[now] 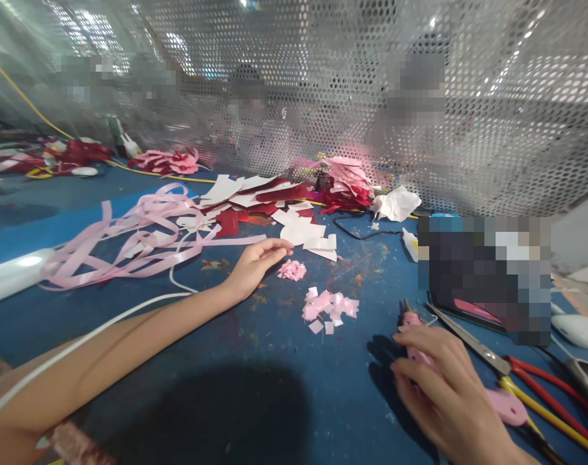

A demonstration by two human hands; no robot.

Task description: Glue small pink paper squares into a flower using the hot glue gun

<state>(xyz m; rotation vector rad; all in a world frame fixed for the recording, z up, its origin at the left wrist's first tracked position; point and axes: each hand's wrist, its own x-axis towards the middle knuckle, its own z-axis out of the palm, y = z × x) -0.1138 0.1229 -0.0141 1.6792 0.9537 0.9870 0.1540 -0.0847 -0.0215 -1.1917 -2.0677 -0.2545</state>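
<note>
My left hand (pixel 255 268) is over the blue table, thumb and fingertips pressed together beside a small heap of tiny pink pieces (pixel 292 270); whether anything is between them is too small to tell. To the right of that heap lies a looser scatter of small pink squares (pixel 329 307). My right hand (pixel 442 381) curls over a pink-handled tool (pixel 510 407) whose dark metal tip points away from me. White paper pieces (pixel 298 229) are just beyond my left fingertips.
Pink ribbon (pixel 143 239) lies tangled at left near a white cable (pixel 129 303). Red and white sheets (pixel 255 194) and pink strips (pixel 349 177) sit along a perforated metal screen (pixel 323 84). Red-handled scissors (pixel 488 355) and a blurred object (pixel 478 271) are at right.
</note>
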